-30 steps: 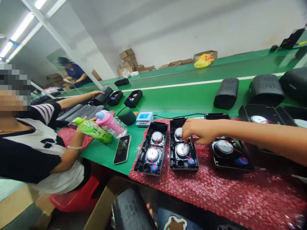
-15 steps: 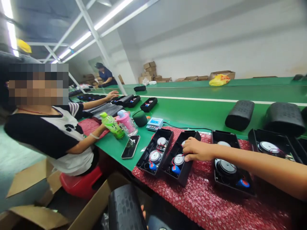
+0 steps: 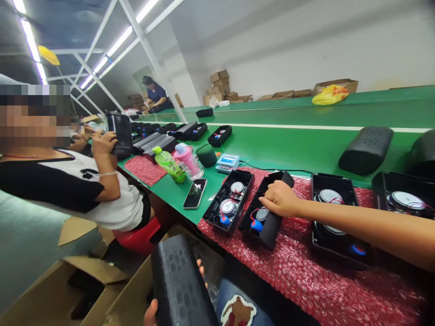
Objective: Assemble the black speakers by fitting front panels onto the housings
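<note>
A black textured housing [image 3: 181, 280] fills the bottom centre, with my left hand [image 3: 150, 313] closed around it; only parts of its fingers show at both sides. My right hand [image 3: 279, 198] reaches in from the right, fingers wrapped over the side of an open black case [image 3: 272, 228]. That case is tilted and holds a round speaker and a blue wired part [image 3: 257, 225]. Left of it lies another open case [image 3: 229, 203] with two speakers. A third [image 3: 335, 217] sits under my right forearm, partly hidden.
Red bubble wrap [image 3: 306, 267] lies under the cases. A phone [image 3: 195, 194], green bottle [image 3: 169, 165], pink cup [image 3: 189, 160] and small meter [image 3: 227, 163] stand on the green bench. A person sits at left, near cardboard boxes [image 3: 41, 290].
The case under my right hand is tilted more, and my fingers have closed over its side. The housing in my left hand shows more. The person at left has raised a black case.
</note>
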